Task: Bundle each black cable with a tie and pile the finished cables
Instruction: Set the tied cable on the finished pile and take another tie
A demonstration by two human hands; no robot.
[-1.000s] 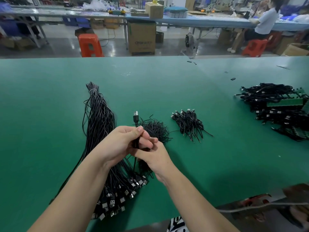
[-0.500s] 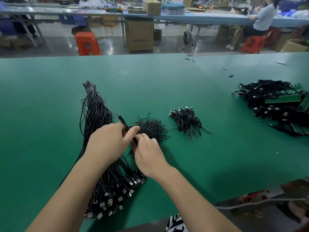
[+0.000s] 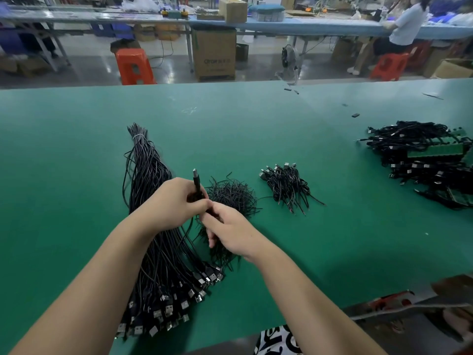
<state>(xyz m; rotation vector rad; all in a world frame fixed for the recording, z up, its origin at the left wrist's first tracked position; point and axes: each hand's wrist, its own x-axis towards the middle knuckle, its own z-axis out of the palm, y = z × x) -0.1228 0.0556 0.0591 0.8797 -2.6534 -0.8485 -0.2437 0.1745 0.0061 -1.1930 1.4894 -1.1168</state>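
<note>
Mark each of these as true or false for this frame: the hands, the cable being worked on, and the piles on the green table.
1. Both hands hold the same black cable. True: the left hand and right hand grip the cable between them.
2. The cable's plug points down at the table. False: it sticks up above the left hand.
3. The small pile of bundled cables lies to the right of the heap of ties. True.
4. The long bunch of loose cables lies to the right of the hands. False: it lies on the left, under the left forearm.
5. The table is red. False: it is green.
</note>
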